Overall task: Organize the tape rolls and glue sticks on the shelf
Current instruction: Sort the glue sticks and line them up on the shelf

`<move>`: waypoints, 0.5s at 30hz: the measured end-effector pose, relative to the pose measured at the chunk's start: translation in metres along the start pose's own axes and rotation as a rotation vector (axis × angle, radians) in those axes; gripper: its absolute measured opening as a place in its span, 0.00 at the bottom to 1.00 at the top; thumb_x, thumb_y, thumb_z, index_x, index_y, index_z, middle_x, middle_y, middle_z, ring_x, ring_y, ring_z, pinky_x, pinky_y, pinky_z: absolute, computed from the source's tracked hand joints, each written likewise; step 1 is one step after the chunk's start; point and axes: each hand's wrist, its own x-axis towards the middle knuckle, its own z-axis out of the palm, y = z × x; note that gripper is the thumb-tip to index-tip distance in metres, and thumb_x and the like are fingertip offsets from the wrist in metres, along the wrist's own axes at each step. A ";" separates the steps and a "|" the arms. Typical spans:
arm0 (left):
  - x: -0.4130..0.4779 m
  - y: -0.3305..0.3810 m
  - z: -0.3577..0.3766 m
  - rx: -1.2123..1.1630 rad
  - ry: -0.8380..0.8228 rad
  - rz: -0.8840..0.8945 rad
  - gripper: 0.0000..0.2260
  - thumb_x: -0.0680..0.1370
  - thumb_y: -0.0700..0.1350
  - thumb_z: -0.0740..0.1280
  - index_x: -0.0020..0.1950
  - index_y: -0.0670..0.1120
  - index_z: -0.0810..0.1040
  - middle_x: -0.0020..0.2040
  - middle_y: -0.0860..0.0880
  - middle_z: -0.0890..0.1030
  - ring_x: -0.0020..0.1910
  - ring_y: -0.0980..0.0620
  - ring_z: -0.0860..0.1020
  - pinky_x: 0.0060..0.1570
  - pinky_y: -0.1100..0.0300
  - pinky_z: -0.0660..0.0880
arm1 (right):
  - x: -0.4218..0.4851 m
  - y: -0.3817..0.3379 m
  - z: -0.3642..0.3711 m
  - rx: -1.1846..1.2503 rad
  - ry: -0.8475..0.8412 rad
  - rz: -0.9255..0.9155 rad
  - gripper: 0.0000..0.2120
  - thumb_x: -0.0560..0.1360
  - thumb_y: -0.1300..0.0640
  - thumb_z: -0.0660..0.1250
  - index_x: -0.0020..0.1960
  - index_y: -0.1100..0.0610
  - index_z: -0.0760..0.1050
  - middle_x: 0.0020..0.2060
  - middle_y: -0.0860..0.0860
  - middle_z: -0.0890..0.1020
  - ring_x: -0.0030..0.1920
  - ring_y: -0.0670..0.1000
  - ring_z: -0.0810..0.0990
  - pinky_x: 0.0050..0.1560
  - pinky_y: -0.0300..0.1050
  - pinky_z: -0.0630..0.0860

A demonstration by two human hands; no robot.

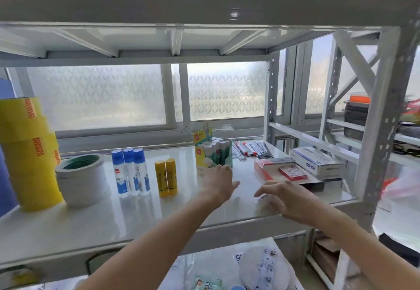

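On the white shelf [127, 219], a stack of yellow tape rolls [27, 153] stands far left, with white tape rolls [84, 178] beside it. Three blue-capped glue bottles [130, 171] and two yellow glue sticks [166, 177] stand upright in the middle. A yellow-green display box of glue sticks [213, 151] stands further back. My left hand [218, 181] reaches to the box's front bottom edge, fingertips against it, thumb out. My right hand [284, 197] hovers near the front edge with fingers spread over a small clear object [263, 198] that is too blurred to identify.
Packed pens [250, 148] lie behind the box. A red box [279, 171] and a white carton [318, 162] sit at the right end. The shelf's metal post [377, 153] stands at the right front corner. A lower shelf holds packets [261, 267].
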 end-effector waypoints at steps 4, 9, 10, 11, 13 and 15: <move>0.017 0.015 0.012 0.119 -0.049 -0.035 0.13 0.79 0.47 0.66 0.58 0.40 0.77 0.55 0.43 0.81 0.54 0.43 0.81 0.49 0.53 0.78 | 0.007 0.006 0.012 -0.064 0.013 -0.043 0.17 0.76 0.61 0.63 0.60 0.45 0.77 0.56 0.42 0.80 0.54 0.46 0.79 0.56 0.46 0.76; 0.020 0.013 0.010 0.073 -0.058 -0.037 0.10 0.79 0.40 0.63 0.56 0.38 0.78 0.55 0.39 0.81 0.55 0.39 0.80 0.49 0.50 0.77 | 0.012 0.010 0.014 -0.028 0.079 -0.068 0.11 0.77 0.58 0.63 0.56 0.47 0.78 0.51 0.42 0.81 0.50 0.47 0.80 0.51 0.46 0.78; 0.019 0.011 0.004 0.046 -0.048 -0.034 0.10 0.79 0.43 0.63 0.55 0.38 0.79 0.53 0.39 0.81 0.54 0.39 0.79 0.49 0.51 0.76 | 0.013 0.010 0.011 -0.007 0.090 -0.066 0.09 0.77 0.57 0.64 0.55 0.47 0.78 0.50 0.43 0.82 0.48 0.46 0.80 0.49 0.45 0.77; 0.018 0.007 -0.002 0.021 -0.043 -0.029 0.11 0.78 0.45 0.64 0.52 0.38 0.80 0.51 0.39 0.82 0.52 0.38 0.79 0.48 0.51 0.76 | 0.015 0.011 0.009 0.030 0.102 -0.061 0.07 0.77 0.56 0.66 0.54 0.48 0.78 0.48 0.43 0.82 0.45 0.45 0.80 0.48 0.44 0.77; 0.020 -0.005 -0.017 -0.052 -0.049 -0.027 0.09 0.75 0.43 0.67 0.48 0.38 0.82 0.47 0.40 0.82 0.48 0.40 0.80 0.45 0.51 0.76 | 0.022 0.010 0.006 0.150 0.141 -0.057 0.06 0.75 0.55 0.69 0.51 0.48 0.78 0.44 0.43 0.83 0.43 0.41 0.80 0.46 0.42 0.79; 0.022 -0.017 -0.033 -0.098 -0.096 -0.029 0.08 0.74 0.38 0.67 0.49 0.38 0.83 0.48 0.41 0.83 0.49 0.42 0.81 0.46 0.52 0.80 | 0.033 0.006 0.003 0.331 0.179 -0.053 0.06 0.74 0.57 0.71 0.50 0.51 0.78 0.43 0.45 0.83 0.43 0.41 0.82 0.47 0.40 0.81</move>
